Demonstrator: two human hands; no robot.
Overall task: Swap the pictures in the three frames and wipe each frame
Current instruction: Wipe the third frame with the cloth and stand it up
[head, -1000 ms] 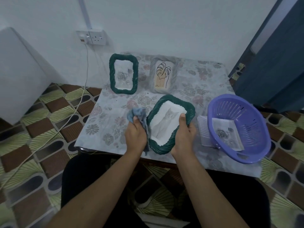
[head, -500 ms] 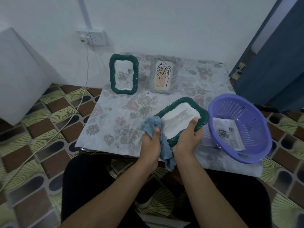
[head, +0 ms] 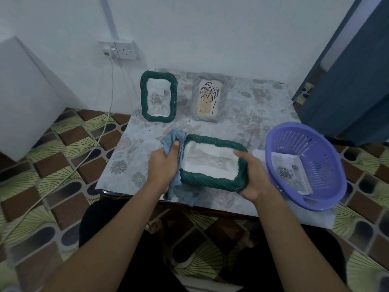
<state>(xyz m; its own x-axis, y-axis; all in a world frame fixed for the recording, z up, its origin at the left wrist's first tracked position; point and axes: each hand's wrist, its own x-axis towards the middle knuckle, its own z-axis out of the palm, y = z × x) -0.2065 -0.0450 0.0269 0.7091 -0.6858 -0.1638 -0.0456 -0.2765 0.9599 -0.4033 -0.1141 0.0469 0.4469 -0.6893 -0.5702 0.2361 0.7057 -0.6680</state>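
Dark green woven frame (head: 212,180), pale greyish picture inside, lower centre over the tabletop (head: 263,106), long axis left-right, right hand (head: 254,178) fingers wrapped round its right end, left hand (head: 162,167) clutching blue cloth (head: 172,138) against its left end.

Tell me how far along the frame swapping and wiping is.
The green rose frame and grey leaf frame stand upright with pictures in, seemingly finished. In hand: the right hand grips the green cat frame while the left hand holds a blue cloth against its edge. Left: finish wiping, stand it up.
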